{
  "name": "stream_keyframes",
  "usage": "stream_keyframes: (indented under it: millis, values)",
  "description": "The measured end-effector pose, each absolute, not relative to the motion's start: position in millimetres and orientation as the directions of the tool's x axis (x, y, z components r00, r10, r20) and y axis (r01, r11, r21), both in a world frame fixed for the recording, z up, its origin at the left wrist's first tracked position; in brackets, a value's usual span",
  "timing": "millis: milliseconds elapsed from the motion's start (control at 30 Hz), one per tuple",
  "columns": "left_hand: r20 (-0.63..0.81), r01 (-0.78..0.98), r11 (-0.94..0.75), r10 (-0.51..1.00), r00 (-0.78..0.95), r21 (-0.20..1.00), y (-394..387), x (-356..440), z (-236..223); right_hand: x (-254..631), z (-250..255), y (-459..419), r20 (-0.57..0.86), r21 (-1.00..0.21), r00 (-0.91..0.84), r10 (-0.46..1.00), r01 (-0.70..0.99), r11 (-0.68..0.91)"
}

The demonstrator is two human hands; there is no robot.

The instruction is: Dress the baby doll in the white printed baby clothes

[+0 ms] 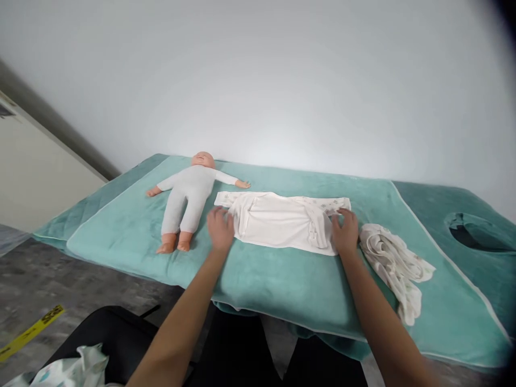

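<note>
A white baby garment [282, 220] lies folded lengthwise on a teal towel [121, 231] that covers a padded table. My left hand [220, 228] rests at the garment's left end, fingers curled over the cloth edge. At the right end my right hand [345, 231] presses down, its fingers spread on the fabric. A baby doll [187, 196] in a grey suit lies on its back to the left of the garment, arms out.
A crumpled white cloth [397, 266] lies on the towel right of my right hand. The table's face hole [478, 234] is at far right. A black seat with patterned fabric [76, 368] is at lower left. Yellow tape [32, 330] marks the grey floor.
</note>
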State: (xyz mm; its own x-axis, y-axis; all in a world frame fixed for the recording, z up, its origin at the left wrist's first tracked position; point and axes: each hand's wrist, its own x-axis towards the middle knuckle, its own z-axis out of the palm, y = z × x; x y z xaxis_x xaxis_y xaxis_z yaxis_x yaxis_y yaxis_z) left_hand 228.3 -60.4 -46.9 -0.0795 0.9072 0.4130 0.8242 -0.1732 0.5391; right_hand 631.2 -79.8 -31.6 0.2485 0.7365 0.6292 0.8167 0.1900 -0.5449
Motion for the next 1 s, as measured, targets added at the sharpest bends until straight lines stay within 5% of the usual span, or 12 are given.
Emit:
stream_keyframes:
  millis: [133,233,467,867,1000]
  values:
    - [0.392,0.818,-0.495,0.842,0.37,0.293,-99,263,-50,600,-19,-107,0.603,-0.436,-0.007,0.798,0.834,0.337]
    - [0.37,0.799,-0.575,0.791,0.488,0.176,-107,276,-51,576,-14,-108,0.537,-0.406,-0.108,0.837,0.836,0.369]
    - [0.37,0.81,-0.565,0.794,0.483,0.155,-101,275,-58,529,-41,-42,0.266,-0.279,-0.121,0.956,0.94,0.197]
    - [0.385,0.863,-0.475,0.839,0.385,0.171,-100,276,-59,515,-42,35,0.284,-0.107,0.11,0.952,0.991,-0.083]
    - [0.377,0.868,-0.457,0.851,0.364,0.192,-100,276,-52,503,-36,24,0.365,-0.104,-0.046,0.93,0.991,0.09]
